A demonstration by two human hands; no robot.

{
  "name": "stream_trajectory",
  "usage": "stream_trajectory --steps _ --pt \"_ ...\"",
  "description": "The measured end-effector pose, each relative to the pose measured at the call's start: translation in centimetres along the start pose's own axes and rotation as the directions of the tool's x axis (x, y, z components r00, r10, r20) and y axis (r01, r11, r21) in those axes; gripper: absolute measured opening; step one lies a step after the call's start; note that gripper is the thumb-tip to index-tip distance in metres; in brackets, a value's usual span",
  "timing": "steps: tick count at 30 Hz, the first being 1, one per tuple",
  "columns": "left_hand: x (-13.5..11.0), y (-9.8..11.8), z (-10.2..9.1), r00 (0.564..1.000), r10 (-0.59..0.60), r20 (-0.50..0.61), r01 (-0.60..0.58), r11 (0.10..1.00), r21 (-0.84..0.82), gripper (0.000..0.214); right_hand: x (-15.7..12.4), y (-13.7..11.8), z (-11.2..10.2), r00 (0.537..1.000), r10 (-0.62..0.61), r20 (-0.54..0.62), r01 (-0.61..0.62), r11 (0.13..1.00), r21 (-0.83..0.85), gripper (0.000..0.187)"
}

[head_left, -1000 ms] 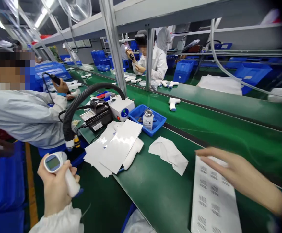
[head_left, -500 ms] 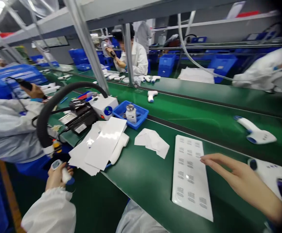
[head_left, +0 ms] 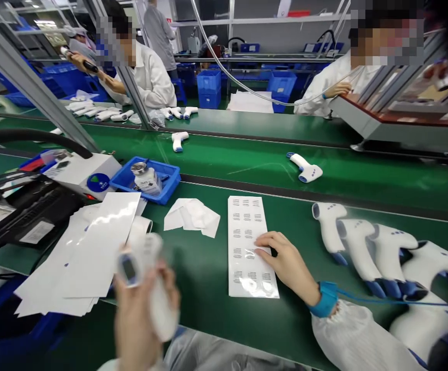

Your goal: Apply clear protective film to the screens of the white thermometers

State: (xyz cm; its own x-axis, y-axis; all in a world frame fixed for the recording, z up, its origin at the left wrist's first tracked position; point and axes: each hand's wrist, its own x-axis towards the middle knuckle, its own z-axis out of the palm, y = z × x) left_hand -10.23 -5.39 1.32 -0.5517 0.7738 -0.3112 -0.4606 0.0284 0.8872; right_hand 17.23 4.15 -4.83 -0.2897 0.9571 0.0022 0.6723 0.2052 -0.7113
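Blurred by motion, my left hand (head_left: 137, 314) is closed around a white handheld infrared thermometer (head_left: 164, 304), its small dark display facing me. A long sheet of printed labels (head_left: 247, 283) lies on the green bench. My right hand (head_left: 286, 260) rests at the sheet's right side, thumb and bent forefinger apart, fingertips touching it near a label in the middle column. Whether a label is lifted there I cannot tell. A blue wrist band (head_left: 322, 299) with a cord circles my right wrist.
Several white thermometers (head_left: 357, 247) lie at right. A crumpled white cloth or paper (head_left: 193, 216), loose white sheets (head_left: 96, 252) and a blue tray (head_left: 170, 183) with a bottle (head_left: 147, 180) are left of the labels. Beyond, a green belt (head_left: 227, 157) carries thermometers; co-workers (head_left: 150, 77) sit across.
The view has swung right. My left hand has brought the thermometer up from beside the bench edge to above it. My right fingers have moved lower along the label sheet and parted.
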Motion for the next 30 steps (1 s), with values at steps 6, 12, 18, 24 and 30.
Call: stream_trajectory --steps 6,12,18,24,30 --pt "-2.7 -6.3 10.0 0.898 -0.280 0.339 0.214 0.952 0.221 0.074 -0.3 -0.5 -0.5 1.000 0.016 -0.020 -0.016 1.000 0.004 0.011" --pt "-0.8 -6.1 10.1 0.898 -0.263 0.353 0.145 0.934 0.327 0.075 -0.8 -0.5 -0.6 0.999 0.052 -0.009 -0.051 0.996 0.069 0.015" --pt "-0.5 -4.9 11.1 0.842 -0.348 0.412 0.153 0.887 0.437 0.073 -0.8 0.0 -0.2 0.998 0.043 -0.040 -0.040 0.996 0.085 0.015" --pt "-0.2 -5.8 11.1 0.872 -0.307 0.382 0.138 0.902 0.409 0.074 -0.8 -0.2 -0.3 0.999 0.036 -0.029 -0.034 0.996 0.079 0.014" --pt "0.0 -6.5 10.9 0.875 -0.278 0.396 0.114 0.914 0.389 0.071 -0.3 -1.0 -0.7 1.000 -0.006 0.008 0.006 1.000 -0.005 0.020"
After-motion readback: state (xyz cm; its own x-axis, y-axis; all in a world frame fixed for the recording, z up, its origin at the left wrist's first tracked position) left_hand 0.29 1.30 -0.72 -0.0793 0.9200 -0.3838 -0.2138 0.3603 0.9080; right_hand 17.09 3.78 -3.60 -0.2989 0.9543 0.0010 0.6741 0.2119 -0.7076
